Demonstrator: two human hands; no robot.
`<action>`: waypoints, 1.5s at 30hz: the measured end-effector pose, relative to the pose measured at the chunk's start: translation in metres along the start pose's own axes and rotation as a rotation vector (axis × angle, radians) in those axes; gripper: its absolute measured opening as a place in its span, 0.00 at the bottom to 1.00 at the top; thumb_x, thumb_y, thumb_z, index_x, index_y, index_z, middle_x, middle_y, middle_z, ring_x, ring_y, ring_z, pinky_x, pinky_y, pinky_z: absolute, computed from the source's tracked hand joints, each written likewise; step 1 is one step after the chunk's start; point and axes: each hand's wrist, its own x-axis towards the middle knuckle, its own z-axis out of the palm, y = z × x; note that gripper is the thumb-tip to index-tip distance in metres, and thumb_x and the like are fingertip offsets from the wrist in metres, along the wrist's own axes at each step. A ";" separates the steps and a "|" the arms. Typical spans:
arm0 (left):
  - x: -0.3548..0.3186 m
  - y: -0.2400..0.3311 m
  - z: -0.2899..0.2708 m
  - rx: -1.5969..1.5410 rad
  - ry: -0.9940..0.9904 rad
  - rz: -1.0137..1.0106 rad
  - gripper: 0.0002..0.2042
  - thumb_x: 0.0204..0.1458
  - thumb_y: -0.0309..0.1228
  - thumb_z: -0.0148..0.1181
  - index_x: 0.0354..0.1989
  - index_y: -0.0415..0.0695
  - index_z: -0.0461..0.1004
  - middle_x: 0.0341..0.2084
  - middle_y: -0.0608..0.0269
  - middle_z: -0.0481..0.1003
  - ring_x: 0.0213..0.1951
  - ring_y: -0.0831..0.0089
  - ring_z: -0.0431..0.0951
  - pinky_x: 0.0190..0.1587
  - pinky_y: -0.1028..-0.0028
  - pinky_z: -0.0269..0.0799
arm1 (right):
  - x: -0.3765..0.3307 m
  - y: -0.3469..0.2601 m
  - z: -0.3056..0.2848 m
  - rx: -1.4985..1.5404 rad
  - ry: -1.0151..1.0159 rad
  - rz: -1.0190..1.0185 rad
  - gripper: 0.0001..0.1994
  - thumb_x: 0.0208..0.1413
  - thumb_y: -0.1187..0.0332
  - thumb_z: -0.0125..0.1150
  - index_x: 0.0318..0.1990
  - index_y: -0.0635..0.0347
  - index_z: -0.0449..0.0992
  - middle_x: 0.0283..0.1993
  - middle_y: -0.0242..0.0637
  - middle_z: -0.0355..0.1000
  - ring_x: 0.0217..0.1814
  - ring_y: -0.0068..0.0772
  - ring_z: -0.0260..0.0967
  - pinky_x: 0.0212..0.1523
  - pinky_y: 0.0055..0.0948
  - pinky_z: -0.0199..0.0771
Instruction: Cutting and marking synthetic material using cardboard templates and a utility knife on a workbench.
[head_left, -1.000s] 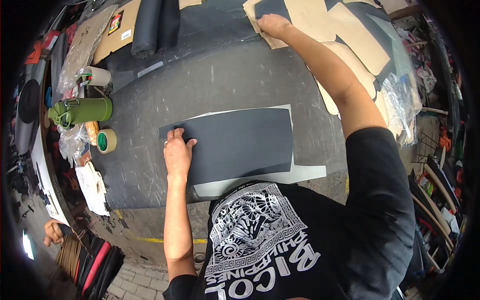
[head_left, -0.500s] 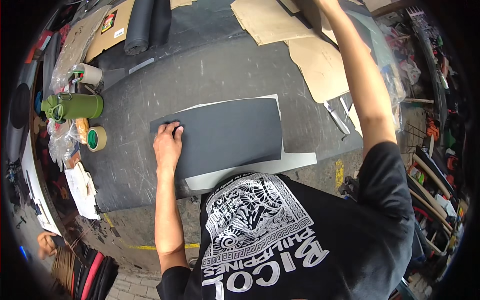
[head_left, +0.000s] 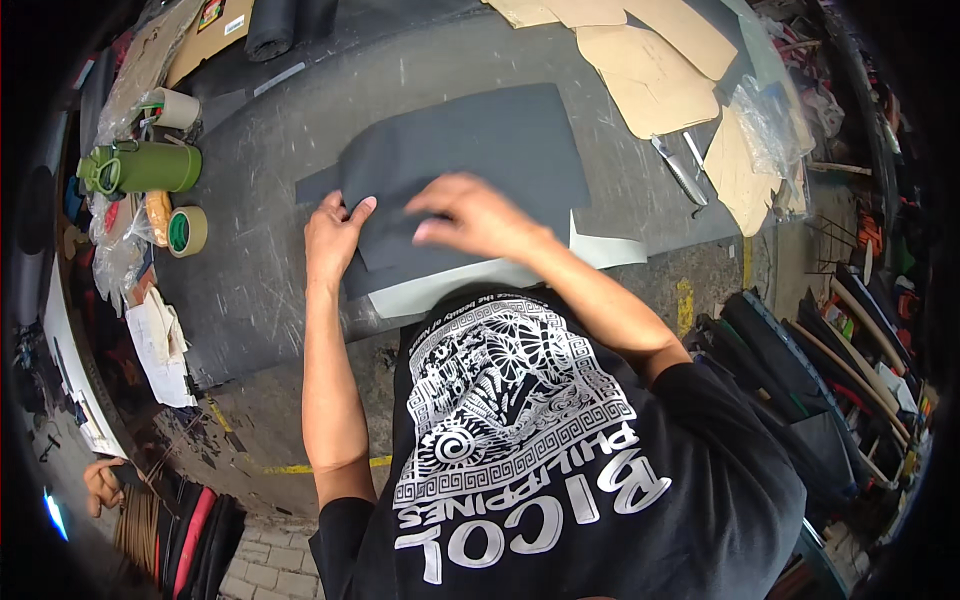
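Right grip [head_left: 475, 215], blurred, partly hides dark sheet [head_left: 480, 135].

Left hand [head_left: 334, 238] on dark sheet [head_left: 470, 135]

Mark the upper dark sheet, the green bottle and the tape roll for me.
Upper dark sheet [head_left: 462, 142]: head view, on its face beyond the hands.
Green bottle [head_left: 162, 168]: head view, on its body.
Tape roll [head_left: 197, 231]: head view, on its tan outer side.

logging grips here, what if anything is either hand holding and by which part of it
The left hand is at the left edge of the dark sheet; whether pinching or pressing cannot be told. The blurred right hand shows nothing held.
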 end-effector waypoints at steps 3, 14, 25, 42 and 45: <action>-0.015 0.012 0.000 -0.043 0.141 0.052 0.23 0.56 0.42 0.69 0.52 0.35 0.77 0.24 0.51 0.77 0.29 0.60 0.78 0.38 0.62 0.73 | -0.028 0.052 -0.055 -0.469 0.382 0.460 0.24 0.53 0.61 0.73 0.55 0.60 0.76 0.52 0.45 0.76 0.55 0.49 0.72 0.58 0.42 0.73; -0.004 0.008 0.012 0.249 0.221 0.272 0.17 0.55 0.37 0.68 0.43 0.34 0.78 0.35 0.45 0.77 0.36 0.49 0.78 0.43 0.59 0.73 | -0.072 0.086 -0.103 -0.404 0.396 1.019 0.27 0.46 0.61 0.79 0.51 0.66 0.76 0.36 0.41 0.81 0.42 0.42 0.81 0.47 0.39 0.79; 0.005 -0.009 0.011 0.021 0.357 0.132 0.27 0.49 0.32 0.68 0.59 0.40 0.71 0.35 0.50 0.78 0.39 0.55 0.81 0.48 0.62 0.75 | -0.113 0.047 -0.067 0.167 0.424 1.028 0.19 0.48 0.68 0.75 0.46 0.66 0.78 0.32 0.40 0.79 0.31 0.29 0.77 0.36 0.32 0.79; 0.012 -0.029 -0.004 0.120 0.348 -0.001 0.29 0.48 0.37 0.74 0.58 0.40 0.75 0.43 0.51 0.83 0.46 0.59 0.83 0.53 0.65 0.76 | -0.104 0.035 -0.059 -0.279 0.363 0.996 0.17 0.53 0.66 0.70 0.49 0.63 0.80 0.38 0.41 0.83 0.42 0.38 0.82 0.45 0.34 0.79; 0.011 -0.031 -0.007 0.124 0.316 -0.017 0.27 0.47 0.38 0.75 0.55 0.40 0.77 0.42 0.52 0.83 0.46 0.58 0.84 0.52 0.64 0.76 | -0.110 0.040 -0.055 -0.295 0.374 0.978 0.17 0.53 0.66 0.70 0.49 0.62 0.80 0.37 0.40 0.83 0.41 0.38 0.82 0.45 0.34 0.79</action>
